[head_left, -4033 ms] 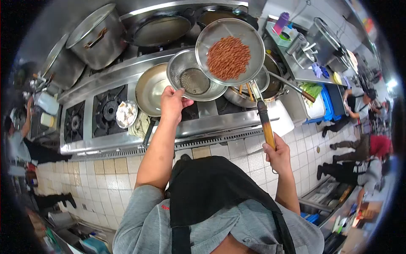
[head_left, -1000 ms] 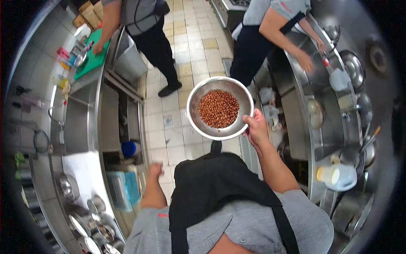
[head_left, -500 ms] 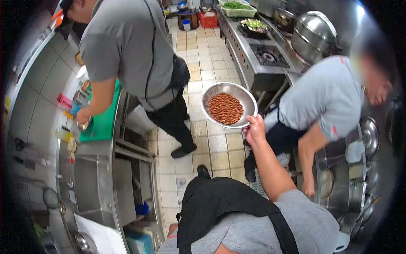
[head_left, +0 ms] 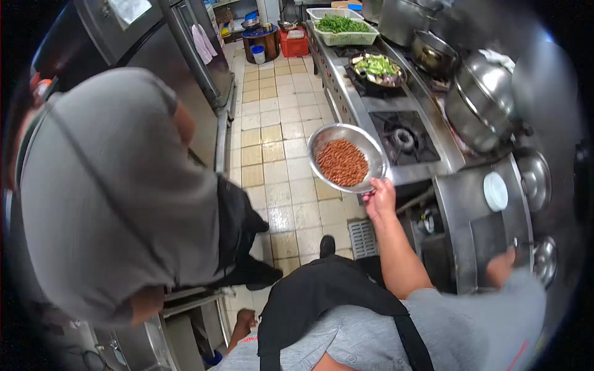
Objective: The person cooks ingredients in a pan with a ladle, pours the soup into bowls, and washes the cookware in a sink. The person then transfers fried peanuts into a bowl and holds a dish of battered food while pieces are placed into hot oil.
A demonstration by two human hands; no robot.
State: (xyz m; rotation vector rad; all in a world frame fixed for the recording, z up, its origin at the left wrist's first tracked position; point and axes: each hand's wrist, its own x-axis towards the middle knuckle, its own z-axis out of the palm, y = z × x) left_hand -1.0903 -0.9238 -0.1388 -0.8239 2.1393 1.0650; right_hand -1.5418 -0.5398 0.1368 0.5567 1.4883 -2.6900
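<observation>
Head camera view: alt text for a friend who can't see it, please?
A round silver metal bowl of reddish-brown nuts or beans, held by its rim in the right-hand grip above pale floor tiles. A steel stove stands at right, a grey-shirted person at left.

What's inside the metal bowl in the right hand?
Reddish-brown beans or nuts lie heaped in the metal bowl, with bare metal showing beside them. The heap covers part of its floor; anything beneath cannot be seen.

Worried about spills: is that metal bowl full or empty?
Partly full: reddish-brown pieces lie in the bowl, its upper sides bare.
</observation>
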